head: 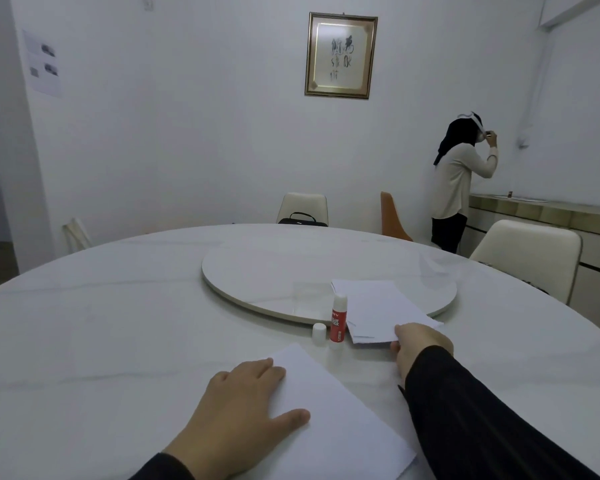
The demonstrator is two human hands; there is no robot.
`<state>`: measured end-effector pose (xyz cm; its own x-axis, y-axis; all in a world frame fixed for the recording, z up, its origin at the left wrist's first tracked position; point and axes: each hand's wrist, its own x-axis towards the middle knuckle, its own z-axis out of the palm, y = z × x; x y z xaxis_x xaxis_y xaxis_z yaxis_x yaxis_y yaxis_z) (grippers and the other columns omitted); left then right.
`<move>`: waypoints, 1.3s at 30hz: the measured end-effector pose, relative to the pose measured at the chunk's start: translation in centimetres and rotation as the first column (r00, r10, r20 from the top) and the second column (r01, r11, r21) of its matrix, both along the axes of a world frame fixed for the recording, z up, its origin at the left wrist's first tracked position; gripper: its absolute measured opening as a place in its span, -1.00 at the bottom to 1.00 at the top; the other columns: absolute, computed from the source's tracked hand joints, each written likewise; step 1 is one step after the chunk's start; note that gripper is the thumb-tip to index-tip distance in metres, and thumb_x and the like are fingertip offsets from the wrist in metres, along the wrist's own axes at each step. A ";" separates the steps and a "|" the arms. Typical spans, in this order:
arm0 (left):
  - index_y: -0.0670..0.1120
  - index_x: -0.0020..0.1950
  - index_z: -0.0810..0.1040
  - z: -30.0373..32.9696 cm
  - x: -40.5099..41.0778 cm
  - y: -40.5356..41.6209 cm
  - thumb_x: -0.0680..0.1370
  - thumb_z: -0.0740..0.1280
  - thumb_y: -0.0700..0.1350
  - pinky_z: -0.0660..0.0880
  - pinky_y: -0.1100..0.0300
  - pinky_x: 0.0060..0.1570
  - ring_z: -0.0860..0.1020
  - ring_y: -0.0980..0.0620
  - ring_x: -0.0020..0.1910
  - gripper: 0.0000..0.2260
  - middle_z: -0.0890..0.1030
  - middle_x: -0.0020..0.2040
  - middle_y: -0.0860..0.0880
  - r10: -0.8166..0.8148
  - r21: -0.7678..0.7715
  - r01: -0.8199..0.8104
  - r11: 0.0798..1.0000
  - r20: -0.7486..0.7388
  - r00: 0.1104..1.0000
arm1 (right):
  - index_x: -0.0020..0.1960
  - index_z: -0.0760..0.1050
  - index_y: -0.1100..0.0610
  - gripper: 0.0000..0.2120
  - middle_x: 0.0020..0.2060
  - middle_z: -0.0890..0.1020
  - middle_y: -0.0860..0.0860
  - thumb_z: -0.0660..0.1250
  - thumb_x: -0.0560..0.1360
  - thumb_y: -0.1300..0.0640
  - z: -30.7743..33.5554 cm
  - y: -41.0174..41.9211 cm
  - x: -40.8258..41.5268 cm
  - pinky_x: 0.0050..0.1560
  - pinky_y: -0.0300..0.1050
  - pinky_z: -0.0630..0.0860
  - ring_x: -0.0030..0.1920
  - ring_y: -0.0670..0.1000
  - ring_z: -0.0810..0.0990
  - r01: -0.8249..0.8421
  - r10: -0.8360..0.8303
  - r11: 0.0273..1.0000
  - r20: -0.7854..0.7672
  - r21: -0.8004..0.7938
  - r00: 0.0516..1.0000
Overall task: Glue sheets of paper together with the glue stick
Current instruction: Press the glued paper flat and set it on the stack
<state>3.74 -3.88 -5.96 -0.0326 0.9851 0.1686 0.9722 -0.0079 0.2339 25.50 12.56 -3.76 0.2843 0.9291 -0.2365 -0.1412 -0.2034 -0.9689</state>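
Near sheet: white sheet of paper [329,407] lies flat on the tabletop [101,334], nearer the camera than the glue stick and to its left.
Left hand: left hand [246,407] rests palm down on that sheet, fingers straight and spread, grasping nothing.
Right hand: right hand [421,346], in a dark sleeve [471,420], sits just right of the glue stick; thumb on top and fingers underneath pinch the near edge of the paper stack.
Glue stick: glue stick [338,322] stands upright on the tabletop, white top, red label, uncapped.
Cap: white cap [319,333] stands just left of the glue stick, apart from it.
Paper stack: paper stack [381,310] lies just right of the glue stick, its far part on the turntable.
Turntable: round white turntable [274,271] lies just behind the glue stick.
Chairs: cream chair [303,207] with a black bag [302,220], orange chair [392,216] and another cream chair [530,251] stand beyond the tabletop.
Far wall: person [459,178] stands at a counter [541,209] well behind and right of the glue stick; framed calligraphy [341,55] hangs above.
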 end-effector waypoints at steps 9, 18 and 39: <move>0.07 0.10 0.42 0.7 0.6 -1.0 0.42 0.02 0.40 0.28 0.12 0.06 0.35 0.03 0.01 -0.50 0.35 -0.06 0.05 0.133 0.118 -0.110 0.987 -0.211 0.968 | -0.44 0.39 0.25 -0.72 -0.46 0.50 0.14 0.22 0.44 0.31 1.3 -3.9 6.8 -0.23 -0.05 0.42 -0.36 0.18 0.48 0.330 -0.399 0.909 0.301 0.255 0.866; 0.06 -0.14 0.52 2.3 0.4 -0.6 0.56 0.17 0.11 0.40 0.23 -0.10 0.52 0.05 -0.11 -0.79 0.56 -0.13 0.06 -0.043 0.288 -0.159 0.944 0.587 0.809 | -0.03 0.52 0.38 -0.78 -0.31 0.69 0.14 0.37 0.48 0.20 4.5 -7.1 7.8 -0.29 -0.23 0.59 -0.29 -0.04 0.64 0.200 -0.146 0.762 -0.138 0.616 0.980; -0.21 -0.04 0.61 3.3 -4.7 -0.6 0.49 0.36 -0.28 0.56 0.23 -0.31 0.69 -0.03 -0.27 -0.92 0.72 -0.21 -0.13 0.080 -0.020 -0.217 0.976 0.959 0.272 | -0.10 0.61 0.29 -0.90 -0.26 0.72 0.19 0.35 0.50 0.26 1.1 -10.7 2.2 -0.46 -0.18 0.52 -0.35 0.09 0.68 -0.461 0.414 0.866 0.238 0.194 0.879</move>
<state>-0.99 -4.45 -2.70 -0.3806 0.9247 -0.0028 0.0473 0.0226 0.9986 27.74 1.86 -2.64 -0.1483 0.9887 0.0234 0.0918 0.0373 -0.9951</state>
